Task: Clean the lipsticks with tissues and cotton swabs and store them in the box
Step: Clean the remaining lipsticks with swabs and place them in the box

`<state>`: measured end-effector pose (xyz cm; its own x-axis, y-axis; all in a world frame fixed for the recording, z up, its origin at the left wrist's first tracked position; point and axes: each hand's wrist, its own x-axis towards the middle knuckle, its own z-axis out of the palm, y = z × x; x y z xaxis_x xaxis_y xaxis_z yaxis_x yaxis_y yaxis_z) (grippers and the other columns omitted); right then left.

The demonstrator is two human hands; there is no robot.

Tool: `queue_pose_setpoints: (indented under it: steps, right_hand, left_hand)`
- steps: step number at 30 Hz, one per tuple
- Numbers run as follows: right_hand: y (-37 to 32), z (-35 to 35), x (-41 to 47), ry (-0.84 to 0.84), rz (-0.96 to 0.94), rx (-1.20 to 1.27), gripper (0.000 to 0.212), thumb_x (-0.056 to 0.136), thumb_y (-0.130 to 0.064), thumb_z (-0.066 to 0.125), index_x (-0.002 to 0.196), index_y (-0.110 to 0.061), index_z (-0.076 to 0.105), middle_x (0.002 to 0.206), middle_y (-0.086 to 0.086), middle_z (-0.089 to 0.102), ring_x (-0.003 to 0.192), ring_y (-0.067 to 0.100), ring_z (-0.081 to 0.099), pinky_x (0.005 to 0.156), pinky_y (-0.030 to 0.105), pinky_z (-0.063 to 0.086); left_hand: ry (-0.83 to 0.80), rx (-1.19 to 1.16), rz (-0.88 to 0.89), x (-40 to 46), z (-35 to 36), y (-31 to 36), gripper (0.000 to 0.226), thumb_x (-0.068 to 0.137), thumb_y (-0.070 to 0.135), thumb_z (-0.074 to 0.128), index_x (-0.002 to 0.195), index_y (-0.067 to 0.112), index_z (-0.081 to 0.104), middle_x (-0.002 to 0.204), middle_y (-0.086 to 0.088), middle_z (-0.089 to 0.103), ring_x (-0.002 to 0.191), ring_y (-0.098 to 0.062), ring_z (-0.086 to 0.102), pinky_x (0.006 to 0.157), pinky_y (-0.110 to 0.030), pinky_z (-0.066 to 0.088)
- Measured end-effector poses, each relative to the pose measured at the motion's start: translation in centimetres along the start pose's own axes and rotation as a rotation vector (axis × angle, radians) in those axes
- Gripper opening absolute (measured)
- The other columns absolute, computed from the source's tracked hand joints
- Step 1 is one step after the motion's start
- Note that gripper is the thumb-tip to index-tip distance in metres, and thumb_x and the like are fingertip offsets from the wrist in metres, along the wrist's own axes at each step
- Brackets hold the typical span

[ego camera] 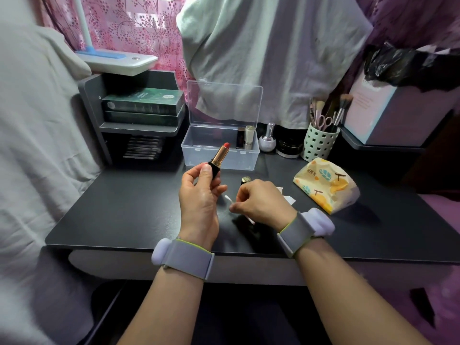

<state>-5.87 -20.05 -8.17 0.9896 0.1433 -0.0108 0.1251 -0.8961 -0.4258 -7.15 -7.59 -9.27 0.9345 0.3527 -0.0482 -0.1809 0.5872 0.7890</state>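
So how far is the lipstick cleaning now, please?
Done, it seems: two tubes already stand inside the open clear box. In hand: the left hand holds an uncapped red lipstick upright, and the right hand pinches a cotton swab. Left: swabbing it, capping it with the cap on the desk, storing it. The tissue pack lies nearby.

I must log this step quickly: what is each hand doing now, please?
Left hand: fingers closed around the open lipstick, held up over the desk.
Right hand: fingers pinching a cotton swab.
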Motion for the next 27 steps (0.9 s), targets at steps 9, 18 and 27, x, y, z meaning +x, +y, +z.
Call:
queue_pose_setpoints:
  steps: [9, 18, 27]
  right_hand:
    - [0.1, 0.4, 0.6, 0.076, 0.015, 0.132, 0.026, 0.081, -0.046, 0.076, 0.08, -0.02, 0.073, 0.086, -0.002, 0.074, 0.086, 0.018, 0.066, 0.079, 0.034, 0.053]
    - [-3.4, -1.7, 1.0, 0.14, 0.14, 0.996, 0.032, 0.091, -0.035, 0.072, 0.105, -0.006, 0.072, 0.085, -0.001, 0.071, 0.07, 0.006, 0.061, 0.052, 0.016, 0.044]
    - [-3.3, -1.2, 1.2, 0.192, 0.127, 1.062, 0.019, 0.091, -0.021, 0.071, 0.101, -0.006, 0.071, 0.081, 0.0, 0.07, 0.063, 0.002, 0.057, 0.05, 0.012, 0.043]
  left_hand:
    - [-0.009, -0.016, -0.009, 0.2, -0.4, 0.1, 0.003, 0.101, 0.012, 0.056, 0.104, 0.014, 0.057, 0.098, -0.013, 0.062, 0.073, -0.009, 0.063, 0.061, -0.02, 0.055]
    - [-0.02, -0.012, -0.038, -0.6, -0.1, -0.2, 0.006, 0.1, 0.009, 0.057, 0.104, 0.013, 0.058, 0.105, -0.015, 0.061, 0.082, -0.017, 0.063, 0.065, -0.021, 0.056]
    - [-0.036, 0.003, -0.047, -0.9, -0.3, -0.2, 0.006, 0.1, 0.01, 0.057, 0.102, 0.014, 0.06, 0.106, -0.015, 0.063, 0.082, -0.015, 0.065, 0.069, -0.023, 0.058]
